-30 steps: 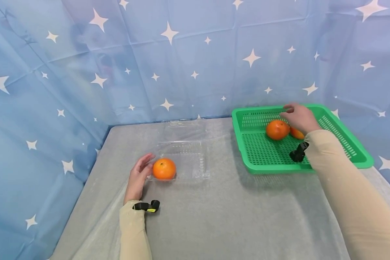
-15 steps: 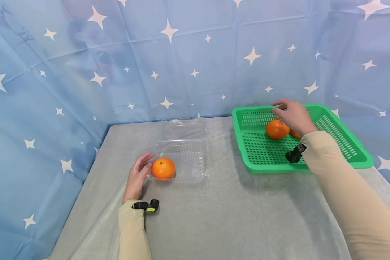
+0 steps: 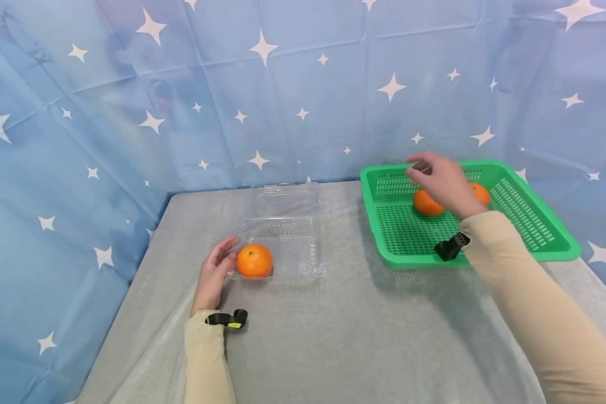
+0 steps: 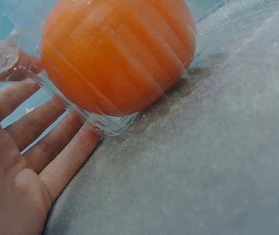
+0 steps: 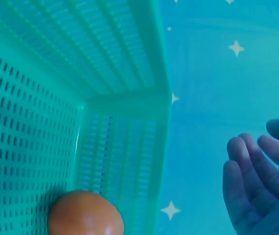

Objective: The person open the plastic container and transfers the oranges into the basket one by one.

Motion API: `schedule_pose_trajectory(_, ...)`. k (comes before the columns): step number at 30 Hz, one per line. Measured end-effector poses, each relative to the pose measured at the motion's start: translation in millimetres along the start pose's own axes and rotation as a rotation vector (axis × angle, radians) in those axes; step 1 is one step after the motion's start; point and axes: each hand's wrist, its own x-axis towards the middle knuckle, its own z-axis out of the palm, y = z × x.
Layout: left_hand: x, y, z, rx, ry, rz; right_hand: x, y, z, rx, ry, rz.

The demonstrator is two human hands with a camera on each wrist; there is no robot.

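In the head view my left hand [image 3: 214, 279] rests at the left edge of a clear plastic clamshell box [image 3: 298, 255], whose lid lies back. An orange [image 3: 255, 261] sits in the box's near left corner. The left wrist view shows the fingers [image 4: 63, 159] extended along the outside of the box wall beside the orange [image 4: 117, 54]. My right hand [image 3: 444, 182] hovers over a green basket [image 3: 399, 262], holding nothing, fingers loosely bent. Below it are two oranges, one [image 3: 426, 204] partly covered by the hand and another [image 3: 480, 194] to its right.
A grey cloth [image 3: 353, 336] covers the table. Behind it hangs a blue curtain with white stars [image 3: 328, 129]. In the right wrist view the basket's slotted walls [image 5: 122, 147] rise around an orange [image 5: 85, 215].
My right hand has moved left above the basket, from over the right orange toward the left one, uncovering the right orange. The left hand, box and its orange have stayed put.
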Motion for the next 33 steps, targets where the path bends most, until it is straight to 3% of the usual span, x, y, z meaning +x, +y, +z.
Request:
schedule_pose_trajectory(10, 9.5, -20.6, -4.4, 0.004, 0.015, -0.004, -11.0, -17.8, 14.1, 0.02, 0.039, -0.072)
schedule_pose_trajectory(18, 12.0, -22.4, -5.0, 0.003, 0.013, 0.003, -17.0, -30.3, 24.8, -0.001, 0.05, -0.145)
schedule_pose_trajectory(21, 11.5, -21.5, -4.9, -0.002, 0.008, 0.001, -21.0, -35.9, 27.9, -0.011, 0.048, -0.163)
schedule_pose_trajectory(28, 2.2, -0.3, 0.1, 0.005, -0.011, -0.008, -26.9, -46.9, 41.9, 0.041, 0.016, -0.195)
schedule_pose_trajectory(33, 0.9, 1.2, 0.4, -0.004, -0.012, 0.003, -29.6, -52.9, 55.2, 0.085, 0.012, -0.221)
